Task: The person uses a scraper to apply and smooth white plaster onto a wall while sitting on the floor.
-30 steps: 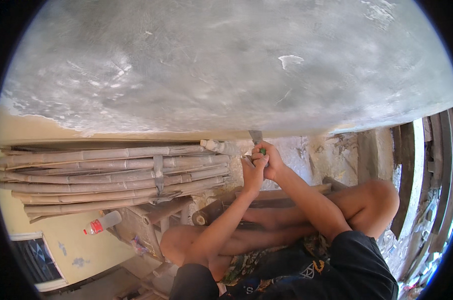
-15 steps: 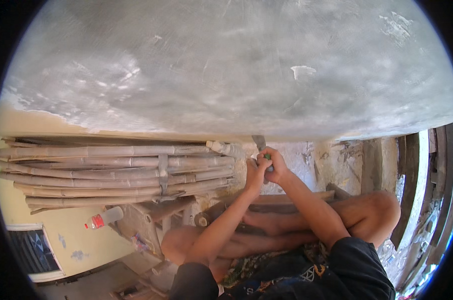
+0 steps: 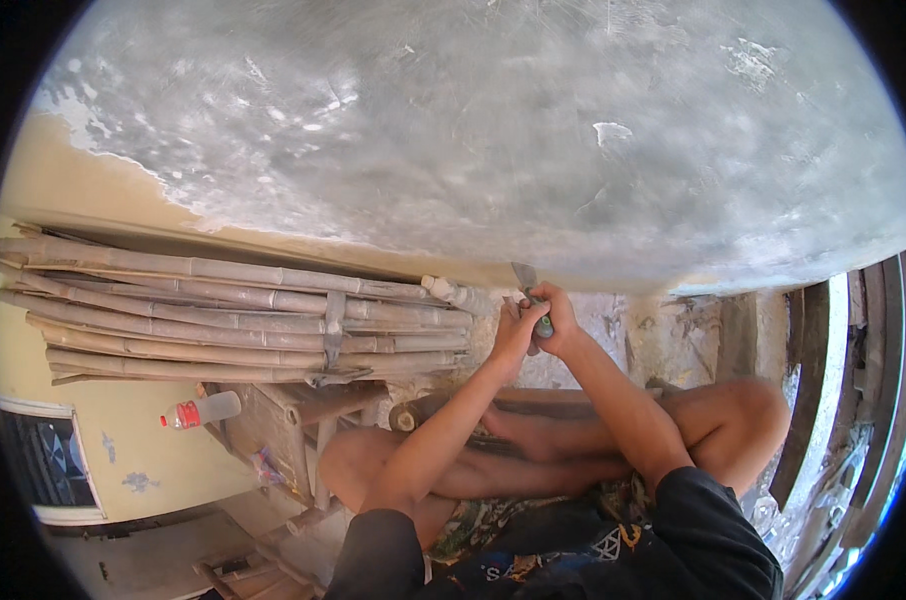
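In front of the wall's lower edge, my right hand (image 3: pixel 562 318) is closed round a putty knife (image 3: pixel 543 326) with a dark and green handle. Its flat grey blade (image 3: pixel 523 273) points up at the wall (image 3: pixel 443 150), a broad grey-plastered surface with whitish patches. Right beside it, my left hand (image 3: pixel 513 332) is closed, its fingers up against the putty knife's handle. A bit of grey shows at its fingertips, but what it grips is mostly hidden. Both forearms reach forward over my crossed legs (image 3: pixel 543 485).
A tied bundle of bamboo poles (image 3: pixel 243 310) lies along the wall on the left. Below it, a clear plastic bottle (image 3: pixel 201 411) with a red label rests near a bamboo frame (image 3: pixel 298 410). Wooden planks (image 3: pixel 823 350) stand on the right.
My view has shifted, so the bamboo bundle sits at a different slant and more yellow wall shows at left. The putty knife's handle shows more between my hands, which remain together.
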Motion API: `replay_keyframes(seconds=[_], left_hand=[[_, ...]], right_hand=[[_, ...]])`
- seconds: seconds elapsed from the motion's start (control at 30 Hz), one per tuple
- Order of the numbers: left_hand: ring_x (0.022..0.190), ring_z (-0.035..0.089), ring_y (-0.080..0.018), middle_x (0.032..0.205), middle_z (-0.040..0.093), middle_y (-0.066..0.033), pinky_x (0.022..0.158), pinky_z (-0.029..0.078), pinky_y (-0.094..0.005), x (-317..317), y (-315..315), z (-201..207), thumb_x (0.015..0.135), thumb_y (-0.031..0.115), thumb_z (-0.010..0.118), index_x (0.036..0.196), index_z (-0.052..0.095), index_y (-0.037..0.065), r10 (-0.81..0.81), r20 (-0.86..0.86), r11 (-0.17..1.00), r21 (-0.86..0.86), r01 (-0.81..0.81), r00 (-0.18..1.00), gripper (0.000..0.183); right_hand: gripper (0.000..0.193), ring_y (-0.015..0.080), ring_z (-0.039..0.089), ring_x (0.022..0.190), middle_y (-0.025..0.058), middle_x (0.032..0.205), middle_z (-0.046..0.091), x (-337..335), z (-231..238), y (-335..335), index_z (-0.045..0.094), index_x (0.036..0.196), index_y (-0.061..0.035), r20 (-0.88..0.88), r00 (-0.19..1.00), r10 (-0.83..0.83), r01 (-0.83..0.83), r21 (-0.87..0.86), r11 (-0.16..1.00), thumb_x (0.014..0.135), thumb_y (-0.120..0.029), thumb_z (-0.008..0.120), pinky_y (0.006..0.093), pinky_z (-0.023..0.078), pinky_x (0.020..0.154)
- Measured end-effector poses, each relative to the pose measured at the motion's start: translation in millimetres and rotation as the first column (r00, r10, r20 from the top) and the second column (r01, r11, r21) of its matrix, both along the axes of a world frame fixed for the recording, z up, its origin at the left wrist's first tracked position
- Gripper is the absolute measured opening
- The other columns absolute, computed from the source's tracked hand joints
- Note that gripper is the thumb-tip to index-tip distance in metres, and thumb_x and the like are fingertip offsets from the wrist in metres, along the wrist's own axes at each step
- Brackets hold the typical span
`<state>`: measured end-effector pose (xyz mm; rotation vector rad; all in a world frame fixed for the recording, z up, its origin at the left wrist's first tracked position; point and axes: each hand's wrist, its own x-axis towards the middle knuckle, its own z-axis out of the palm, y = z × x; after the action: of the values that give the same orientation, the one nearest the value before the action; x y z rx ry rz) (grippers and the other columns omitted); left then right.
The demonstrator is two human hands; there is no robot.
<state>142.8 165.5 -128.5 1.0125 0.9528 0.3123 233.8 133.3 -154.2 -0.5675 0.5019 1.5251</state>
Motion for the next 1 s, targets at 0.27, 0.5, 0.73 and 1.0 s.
replay_keyframes(seconds=[0.27,0.5,0.73,1.0], left_hand=[[0.071,0.049,-0.0096,0.082,0.046,-0.0041,0.046,0.037,-0.0243,-1.3,-4.7,-5.0,0.077,0.022,0.058,0.099,0.037,0.006,0.089,0.062,0.991,0.099,-0.095,0.994,0.034],[0.062,0.048,-0.0102,0.08,0.046,-0.0051,0.042,0.035,-0.0242,-2.3,4.6,-14.9,0.078,0.023,0.056,0.101,0.034,0.006,0.001,0.011,1.0,0.03,-0.002,1.0,0.036],[0.051,0.046,-0.0106,0.072,0.046,-0.004,0.038,0.033,-0.0234,-7.2,6.6,-13.0,0.078,0.029,0.057,0.095,0.037,0.007,0.0,-0.065,0.999,0.032,0.002,0.998,0.034],[0.072,0.056,-0.018,0.083,0.057,-0.0084,0.063,0.044,-0.0317,-37.1,58.0,-55.0,0.082,0.03,0.053,0.09,0.055,-0.001,0.381,-0.166,0.891,0.328,-0.313,0.91,0.032]], right_hand=[[0.008,0.0194,0.051,0.059,0.008,0.066,0.052,-3.4,5.7,0.9,0.049,0.072,-0.0053,0.113,0.994,-0.003,0.002,0.01,1.0,0.071,-0.013,0.05,0.0317,0.045,0.057],[0.007,0.018,0.049,0.059,0.0072,0.067,0.05,-4.3,-9.1,2.5,0.049,0.07,-0.0051,0.145,0.989,-0.001,0.006,-0.035,0.999,0.071,-0.012,0.049,0.0299,0.043,0.057],[0.006,0.0169,0.05,0.059,0.007,0.067,0.051,-9.3,-8.2,3.7,0.049,0.07,-0.0057,0.2,0.98,0.003,0.005,-0.036,0.999,0.072,-0.012,0.049,0.0305,0.044,0.056],[0.015,0.0188,0.055,0.056,0.0079,0.07,0.057,-22.5,-3.8,3.1,0.053,0.084,-0.0044,0.562,0.741,0.368,-0.303,-0.209,0.93,0.072,-0.013,0.051,0.0326,0.046,0.045]])
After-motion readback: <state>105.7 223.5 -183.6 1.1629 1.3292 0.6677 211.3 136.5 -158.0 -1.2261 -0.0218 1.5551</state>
